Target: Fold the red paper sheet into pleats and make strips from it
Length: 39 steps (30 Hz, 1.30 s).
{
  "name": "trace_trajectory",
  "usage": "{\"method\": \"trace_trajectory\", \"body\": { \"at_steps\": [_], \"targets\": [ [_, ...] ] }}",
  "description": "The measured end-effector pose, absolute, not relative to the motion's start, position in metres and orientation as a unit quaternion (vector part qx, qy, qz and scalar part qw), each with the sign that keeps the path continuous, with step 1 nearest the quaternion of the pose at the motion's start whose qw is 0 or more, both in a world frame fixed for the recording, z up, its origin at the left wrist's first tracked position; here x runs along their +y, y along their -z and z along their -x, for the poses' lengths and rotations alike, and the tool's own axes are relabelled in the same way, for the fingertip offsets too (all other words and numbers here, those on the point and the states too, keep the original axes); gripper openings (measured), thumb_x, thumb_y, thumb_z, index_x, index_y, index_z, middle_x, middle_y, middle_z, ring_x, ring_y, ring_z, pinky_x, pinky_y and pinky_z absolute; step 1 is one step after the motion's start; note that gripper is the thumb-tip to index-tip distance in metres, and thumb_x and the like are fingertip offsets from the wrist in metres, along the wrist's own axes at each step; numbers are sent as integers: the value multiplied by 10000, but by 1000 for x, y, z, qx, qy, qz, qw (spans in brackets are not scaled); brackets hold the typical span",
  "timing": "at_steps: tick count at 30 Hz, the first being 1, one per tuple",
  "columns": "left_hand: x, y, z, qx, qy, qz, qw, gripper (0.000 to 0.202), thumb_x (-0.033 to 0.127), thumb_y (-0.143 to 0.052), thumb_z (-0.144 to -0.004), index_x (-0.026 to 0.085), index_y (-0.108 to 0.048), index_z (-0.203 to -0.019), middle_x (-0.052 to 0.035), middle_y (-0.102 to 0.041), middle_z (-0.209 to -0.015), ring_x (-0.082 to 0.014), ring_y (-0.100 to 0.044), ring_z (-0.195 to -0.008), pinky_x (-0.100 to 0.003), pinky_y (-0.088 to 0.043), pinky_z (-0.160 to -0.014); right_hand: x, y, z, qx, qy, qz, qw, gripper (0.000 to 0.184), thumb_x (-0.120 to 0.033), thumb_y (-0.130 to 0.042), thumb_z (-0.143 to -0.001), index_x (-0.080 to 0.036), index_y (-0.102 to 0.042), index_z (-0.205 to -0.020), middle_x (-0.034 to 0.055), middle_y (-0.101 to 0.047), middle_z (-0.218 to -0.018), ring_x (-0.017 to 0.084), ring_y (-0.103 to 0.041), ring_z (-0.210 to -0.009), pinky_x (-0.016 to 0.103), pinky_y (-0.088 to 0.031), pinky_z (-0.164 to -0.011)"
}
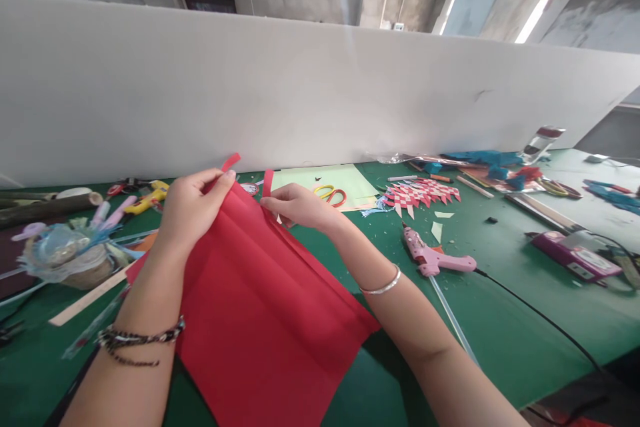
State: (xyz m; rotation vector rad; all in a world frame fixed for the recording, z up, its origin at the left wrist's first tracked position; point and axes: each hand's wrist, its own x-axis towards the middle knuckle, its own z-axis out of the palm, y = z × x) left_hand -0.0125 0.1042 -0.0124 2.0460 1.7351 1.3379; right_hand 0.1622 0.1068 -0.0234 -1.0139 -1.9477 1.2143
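Left hand [197, 203] pinches the top end of a large, flat, red paper-like sheet [265, 300] between thumb and fingers. Right hand [303, 207], nearer the sheet's right border, pinches that border, with a narrow red strip [269, 181] standing up at its fingertips; cannot tell whether strip and sheet are joined. Sheet lies from the grip toward the near edge of the green worktop [520, 320], tilted; the right border slants from between the hands down to a corner below the right forearm. Beyond the right hand, toward the worktop's far edge: yellow-and-red-handled scissors [336, 197] on pale green paper [357, 180]. Farther right: red-and-white woven paper piece [420, 195]; nearer the right edge, a pink glue gun [433, 257].
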Motion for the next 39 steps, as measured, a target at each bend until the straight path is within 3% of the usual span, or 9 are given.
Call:
{"method": "trace_trajectory", "body": {
  "at_steps": [5,9,13,17,23,31,35,39],
  "targets": [
    [107,12,23,589,-461,-663,32,329,452,-460,-785,175,-520,-617,63,-334,-552,-81,-338,-545,-183,-262,-497,112,27,-165,-740,-463,394,287,304,-316,-448,-830,-164,-435,-568,-41,-449,-557,48,-418,-478,179,-342,-470],
    [107,10,25,600,-441,-667,17,325,444,-449,-790,173,-533,-632,64,-338,-548,-80,-339,-539,-183,-257,-491,112,27,-166,-738,-462,401,283,370,-446,-424,-843,-165,-464,-604,-15,-480,-628,64,-443,-534,191,-372,-510],
    [105,9,20,605,-416,-678,25,311,431,-444,-794,173,-545,-653,60,-335,-555,-84,-335,-545,-183,-258,-494,106,25,-165,-755,-437,408,271,465,-590,-446,-793,-185,-362,-579,-30,-378,-582,74,-389,-518,215,-312,-486],
    [103,9,18,614,-415,-671,25,315,444,-444,-792,176,-553,-668,57,-335,-550,-91,-336,-546,-188,-266,-496,102,22,-164,-785,-378,422,251,460,-504,-448,-830,-191,-257,-552,-43,-273,-541,71,-282,-492,238,-208,-467],
    [104,7,21,614,-427,-664,26,301,424,-454,-788,172,-527,-641,58,-344,-560,-82,-340,-554,-185,-270,-505,101,18,-164,-781,-394,421,241,431,-412,-411,-881,-181,-286,-539,-50,-269,-532,59,-265,-482,235,-206,-475],
    [108,8,35,619,-469,-629,-12,313,441,-466,-773,164,-549,-653,56,-348,-542,-86,-358,-553,-190,-277,-504,124,34,-172,-754,-470,385,251,330,-337,-412,-883,-150,-491,-624,-13,-492,-614,66,-473,-523,204,-384,-528],
    [108,7,35,626,-455,-633,-19,314,443,-455,-775,170,-536,-641,57,-351,-531,-87,-358,-546,-190,-280,-506,121,32,-174,-747,-473,385,266,394,-467,-398,-871,-157,-522,-660,5,-524,-671,82,-489,-575,215,-402,-556],
    [106,6,30,634,-432,-641,-23,322,450,-450,-774,172,-529,-632,57,-336,-518,-85,-342,-528,-194,-269,-503,107,27,-170,-781,-412,401,246,437,-593,-488,-768,-180,-485,-622,-10,-479,-630,100,-443,-577,230,-332,-514]
  ]
}}
